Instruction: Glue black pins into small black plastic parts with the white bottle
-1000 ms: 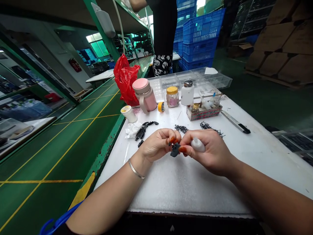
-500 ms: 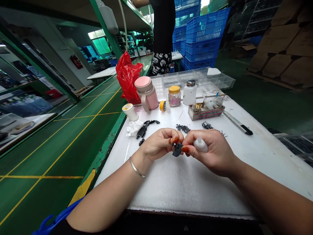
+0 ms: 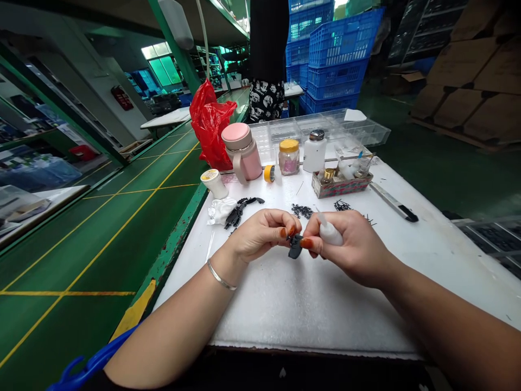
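Observation:
Between my two hands, above the white table top (image 3: 285,309), is a small black plastic part (image 3: 295,247). My left hand (image 3: 264,233) pinches its left side between thumb and fingers. On its right side, the thumb and fingertips of my right hand (image 3: 350,244) are closed on the same part. A small white squeeze bottle with a thin nozzle (image 3: 330,233) is also tucked in my right hand, its tip pointing up and away. Beyond the hands lie a pile of tiny black rings (image 3: 302,210) and some short black pins (image 3: 342,205).
Farther back stand a pink mug (image 3: 244,155), a yellow-lidded jar (image 3: 288,158), a white dispenser bottle (image 3: 314,152) and a small box of bottles (image 3: 342,184). A utility knife (image 3: 393,202) lies right. Black parts (image 3: 243,209) lie left. A person (image 3: 266,65) stands beyond the table.
The black part has turned slightly between my fingers. The squeeze bottle has tilted so that its thin nozzle now shows. The whole view has shifted a little.

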`<state>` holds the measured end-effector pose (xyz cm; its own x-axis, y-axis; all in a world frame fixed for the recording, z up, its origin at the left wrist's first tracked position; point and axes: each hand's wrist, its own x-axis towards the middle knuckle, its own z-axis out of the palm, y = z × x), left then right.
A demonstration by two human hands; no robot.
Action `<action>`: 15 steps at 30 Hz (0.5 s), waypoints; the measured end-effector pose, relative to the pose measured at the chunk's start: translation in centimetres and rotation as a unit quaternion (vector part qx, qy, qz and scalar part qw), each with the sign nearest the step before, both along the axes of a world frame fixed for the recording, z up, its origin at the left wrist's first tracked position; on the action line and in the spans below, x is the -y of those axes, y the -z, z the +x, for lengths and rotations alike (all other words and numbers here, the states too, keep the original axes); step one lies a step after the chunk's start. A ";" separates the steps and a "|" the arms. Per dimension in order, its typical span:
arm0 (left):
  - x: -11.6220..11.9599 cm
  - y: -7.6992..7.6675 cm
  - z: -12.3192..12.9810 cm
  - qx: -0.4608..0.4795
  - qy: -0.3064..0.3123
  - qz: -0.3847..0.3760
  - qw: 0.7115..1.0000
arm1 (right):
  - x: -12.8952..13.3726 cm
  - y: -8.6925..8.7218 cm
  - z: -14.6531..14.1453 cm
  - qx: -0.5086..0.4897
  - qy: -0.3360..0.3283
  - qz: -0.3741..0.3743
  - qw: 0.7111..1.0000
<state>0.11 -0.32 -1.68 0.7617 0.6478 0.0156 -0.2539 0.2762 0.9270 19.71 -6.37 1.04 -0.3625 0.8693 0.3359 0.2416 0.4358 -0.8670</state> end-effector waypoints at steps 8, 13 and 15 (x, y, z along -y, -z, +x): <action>0.2 -0.5 0.0 -0.041 -0.038 0.019 0.998 | -0.3 0.0 -0.2 0.010 0.025 0.033 0.999; 0.3 -0.2 0.3 -0.021 -0.046 0.002 0.999 | -0.3 0.2 -0.2 -0.003 0.035 0.047 0.998; 0.4 -0.2 0.4 -0.014 -0.055 0.006 0.998 | -0.2 0.2 -0.2 -0.011 0.036 0.045 0.998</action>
<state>0.47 -0.70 -1.49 0.6868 0.7268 0.0037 -0.2558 0.2369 0.9373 19.53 -6.13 0.81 -0.2912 0.8593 0.4206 0.2568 0.4937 -0.8309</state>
